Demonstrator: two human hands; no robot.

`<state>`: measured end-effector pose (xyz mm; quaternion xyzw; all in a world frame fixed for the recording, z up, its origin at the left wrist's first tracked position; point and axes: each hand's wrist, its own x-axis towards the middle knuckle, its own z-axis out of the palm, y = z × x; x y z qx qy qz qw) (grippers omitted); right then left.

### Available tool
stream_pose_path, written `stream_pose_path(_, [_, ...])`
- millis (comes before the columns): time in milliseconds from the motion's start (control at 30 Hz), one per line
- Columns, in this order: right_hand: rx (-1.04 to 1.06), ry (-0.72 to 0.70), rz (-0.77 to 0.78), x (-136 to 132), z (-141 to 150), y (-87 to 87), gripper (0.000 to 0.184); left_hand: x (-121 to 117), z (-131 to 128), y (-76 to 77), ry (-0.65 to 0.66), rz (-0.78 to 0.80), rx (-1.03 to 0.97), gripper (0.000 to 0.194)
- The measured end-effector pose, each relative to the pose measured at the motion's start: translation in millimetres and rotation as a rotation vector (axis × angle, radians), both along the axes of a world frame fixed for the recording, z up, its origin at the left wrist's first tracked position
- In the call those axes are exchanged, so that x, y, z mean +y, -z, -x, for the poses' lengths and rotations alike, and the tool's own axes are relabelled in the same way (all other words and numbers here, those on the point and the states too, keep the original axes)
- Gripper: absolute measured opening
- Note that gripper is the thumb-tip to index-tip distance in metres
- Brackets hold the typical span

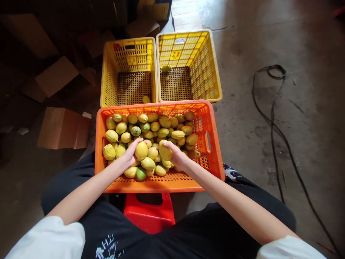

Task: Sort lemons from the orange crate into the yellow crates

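Grey concrete floor (237,108), stained, dim to the left, brighter toward the top. Biggest item on it: an orange plastic crate with slotted walls (156,187), set between the person's knees and holding a broad heap of oval yellow-to-green fruit (148,163). Beyond its far rim, two yellow plastic lattice crates side by side, left one (109,75) and right one (206,68). Brown cardboard box (63,127) off to the left; red plastic stool (151,216) partly visible at the near edge.

Progress: looks early. Nearly all the fruit is in the orange crate; one small yellow fruit (146,99) shows in the left yellow crate, one greenish fruit (166,68) in the right.

Hands, both over the heap, apart from each other. Left hand (131,154): fingers curled about a round yellow fruit (141,151), a fingertip showing past its top. Right hand (178,156): thumb pressed over the top of a longer yellow-brown fruit (165,151), gripping it; other fingers mostly hidden, spread can't be told.
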<state>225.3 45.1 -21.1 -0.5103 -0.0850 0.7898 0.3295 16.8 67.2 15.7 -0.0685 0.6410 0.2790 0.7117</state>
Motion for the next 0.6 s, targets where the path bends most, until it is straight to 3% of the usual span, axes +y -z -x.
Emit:
stream_pose_path(200, [0.009,-0.035,-0.028,-0.4,1.3,-3.1,0.043,1.4,-2.9,-3.2,-0.034,0.022,0.008,0.003])
stream_pose_path(467, [0.057,-0.085,-0.041,-0.7,-1.5,6.2,0.054,1.7,-1.5,-6.1,0.049,0.071,-0.117,0.021])
stream_pose_path(600, [0.029,-0.086,-0.089,-1.7,-2.9,9.6,0.061,2.5,-2.3,-8.1,0.021,0.082,-0.122,0.018])
